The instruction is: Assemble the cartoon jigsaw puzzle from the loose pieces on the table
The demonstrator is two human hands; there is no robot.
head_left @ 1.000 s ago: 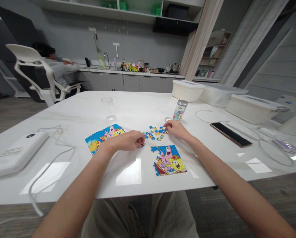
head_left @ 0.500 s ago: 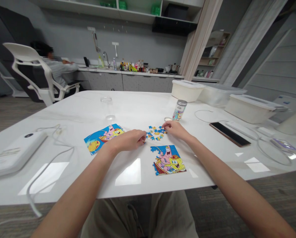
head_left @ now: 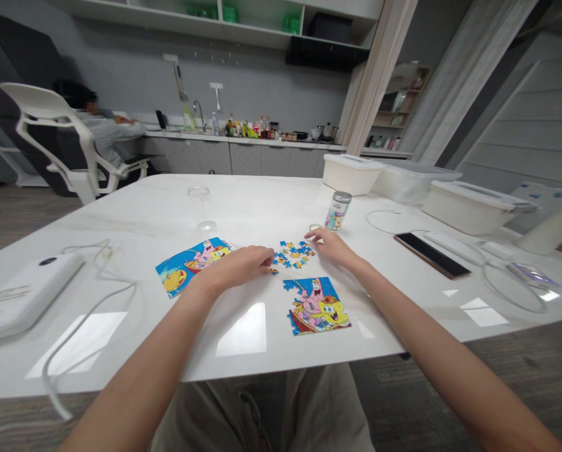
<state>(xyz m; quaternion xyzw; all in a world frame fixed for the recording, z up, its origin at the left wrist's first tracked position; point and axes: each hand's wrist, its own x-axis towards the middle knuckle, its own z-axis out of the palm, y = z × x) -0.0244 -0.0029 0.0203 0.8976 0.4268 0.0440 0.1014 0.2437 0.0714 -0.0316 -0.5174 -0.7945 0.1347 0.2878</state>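
Loose jigsaw pieces (head_left: 294,253), blue and yellow, lie in a small pile between my two hands. My left hand (head_left: 250,262) is at the pile's left edge with fingers curled together; a single puzzle piece (head_left: 274,272) shows at its fingertips, and whatever is inside the grip is hidden. At the right edge of the pile my right hand (head_left: 327,243) rests with fingers slightly apart, near the outer pieces. Nearer to me lies a partly joined puzzle (head_left: 317,306) of cartoon figures, its left side jagged. A picture sheet (head_left: 177,270) with the same figures lies partly behind my left forearm.
A printed can (head_left: 338,211) with a silver lid stands behind my right hand. An upturned clear glass (head_left: 199,207) stands farther left. Lidded boxes (head_left: 351,174), a phone (head_left: 430,255) and cables are on the right; a white device (head_left: 27,298) is on the left. A person (head_left: 109,135) sits beyond.
The view has shifted slightly. My left fingers have drawn back a little, so the piece beside them shows more. My right hand stays by the pile's edge.
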